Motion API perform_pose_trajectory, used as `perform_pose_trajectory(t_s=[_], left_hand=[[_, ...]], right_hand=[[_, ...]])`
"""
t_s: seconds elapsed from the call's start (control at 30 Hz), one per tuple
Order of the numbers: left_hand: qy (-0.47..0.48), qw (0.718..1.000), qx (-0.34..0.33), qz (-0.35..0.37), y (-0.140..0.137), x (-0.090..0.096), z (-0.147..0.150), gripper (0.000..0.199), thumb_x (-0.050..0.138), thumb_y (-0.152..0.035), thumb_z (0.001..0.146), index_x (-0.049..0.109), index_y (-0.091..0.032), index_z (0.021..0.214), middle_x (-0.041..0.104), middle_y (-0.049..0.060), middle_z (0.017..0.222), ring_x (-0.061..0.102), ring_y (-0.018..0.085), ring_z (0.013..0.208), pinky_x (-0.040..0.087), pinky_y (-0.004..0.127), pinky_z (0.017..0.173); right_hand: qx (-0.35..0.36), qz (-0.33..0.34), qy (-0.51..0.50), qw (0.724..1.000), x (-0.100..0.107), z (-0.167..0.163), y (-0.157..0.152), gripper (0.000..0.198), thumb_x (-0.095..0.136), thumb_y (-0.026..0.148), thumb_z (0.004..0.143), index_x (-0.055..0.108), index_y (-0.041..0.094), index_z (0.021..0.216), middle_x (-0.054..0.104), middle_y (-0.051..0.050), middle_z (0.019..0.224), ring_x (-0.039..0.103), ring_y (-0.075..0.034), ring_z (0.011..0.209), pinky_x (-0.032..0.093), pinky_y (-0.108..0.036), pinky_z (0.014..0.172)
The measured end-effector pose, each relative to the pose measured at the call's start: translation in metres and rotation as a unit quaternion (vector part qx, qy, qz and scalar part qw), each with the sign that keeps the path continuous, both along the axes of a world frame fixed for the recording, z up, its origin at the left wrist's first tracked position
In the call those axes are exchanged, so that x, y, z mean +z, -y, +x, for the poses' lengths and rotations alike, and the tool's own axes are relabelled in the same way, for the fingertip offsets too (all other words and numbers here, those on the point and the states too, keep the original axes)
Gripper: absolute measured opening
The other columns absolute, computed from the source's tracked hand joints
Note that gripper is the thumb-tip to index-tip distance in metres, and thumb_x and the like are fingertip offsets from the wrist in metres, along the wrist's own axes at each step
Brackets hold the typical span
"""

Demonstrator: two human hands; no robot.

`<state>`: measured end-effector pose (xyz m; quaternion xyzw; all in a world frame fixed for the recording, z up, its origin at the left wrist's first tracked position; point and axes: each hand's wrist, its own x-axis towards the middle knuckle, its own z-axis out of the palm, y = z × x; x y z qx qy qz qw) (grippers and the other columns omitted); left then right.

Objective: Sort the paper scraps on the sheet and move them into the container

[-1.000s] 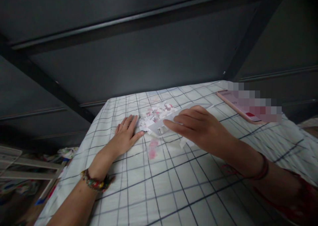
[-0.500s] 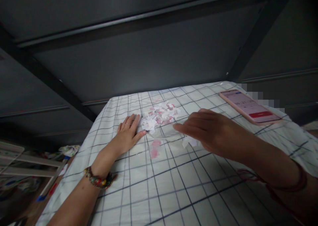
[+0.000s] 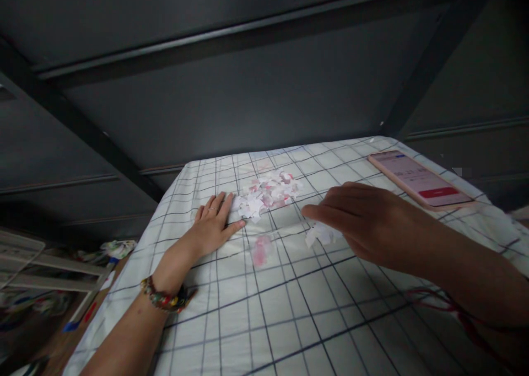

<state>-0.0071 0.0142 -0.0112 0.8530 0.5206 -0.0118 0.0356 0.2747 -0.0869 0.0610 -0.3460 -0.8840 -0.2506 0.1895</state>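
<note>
A heap of torn white paper scraps [image 3: 270,193], some with pink or red on them, lies on the checked cloth. My left hand [image 3: 212,224] rests flat with its fingers spread, the fingertips beside the heap's left edge. To the right of the heap, my right hand [image 3: 355,219] hovers low with its fingers curled and pressed together. Whatever it may pinch is hidden. Partly below it lies a smaller group of white paper scraps [image 3: 322,234]. A pink smudged patch [image 3: 260,250] shows on the cloth between my hands.
A phone in a pink case [image 3: 421,180] lies at the right of the white checked cloth [image 3: 289,321]. Dark grey panels [image 3: 248,100] rise behind the far edge. A pale ladder-like frame [image 3: 45,271] stands low on the left.
My right hand has moved slightly right, away from the heap. A clear sheen near the heap's front edge has faded. My left hand stays in place; the view has shifted slightly.
</note>
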Motion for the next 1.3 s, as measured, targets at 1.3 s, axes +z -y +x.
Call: perform_pose_trajectory(t_s=[1.3], left_hand=[[-0.035,0.999,0.027,-0.03,0.004,0.006,0.006,0.078,0.024,-0.064,0.087,0.012,-0.014,0.146,0.013,0.015,0.151,0.011,0.032,0.137,0.016,0.054,0.107]], right_hand=[[0.021,-0.005,0.022,1.0,0.003,0.009,0.002,0.036,0.036,-0.005,0.07,0.057,0.017,0.088,0.062,-0.004,0.069,0.054,-0.017,0.062,0.042,-0.031,0.062]])
